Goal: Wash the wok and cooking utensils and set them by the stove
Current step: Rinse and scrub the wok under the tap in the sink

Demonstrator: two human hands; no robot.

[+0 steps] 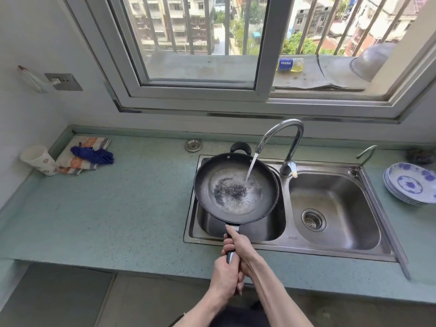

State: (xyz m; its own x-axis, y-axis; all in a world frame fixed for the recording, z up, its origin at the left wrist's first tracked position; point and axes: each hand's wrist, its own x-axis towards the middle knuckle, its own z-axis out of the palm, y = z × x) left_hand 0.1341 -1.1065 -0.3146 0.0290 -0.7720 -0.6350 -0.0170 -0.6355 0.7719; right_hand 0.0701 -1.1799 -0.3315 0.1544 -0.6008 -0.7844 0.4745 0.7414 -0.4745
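We grip the handle [232, 244] with both fists, right hand [238, 246] ahead of left hand [225, 277], holding the wok [236, 187] over the left basin of the sink [330, 246] under the tap [280, 138]. The filling pan may tip and slosh onto the counter [118, 208].

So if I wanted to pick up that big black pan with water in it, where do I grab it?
Grab the wok by its long handle, coming from the near counter edge, where it sticks out toward you. Both hands, left hand and right hand, grip it there, which probably steadies the water's weight.
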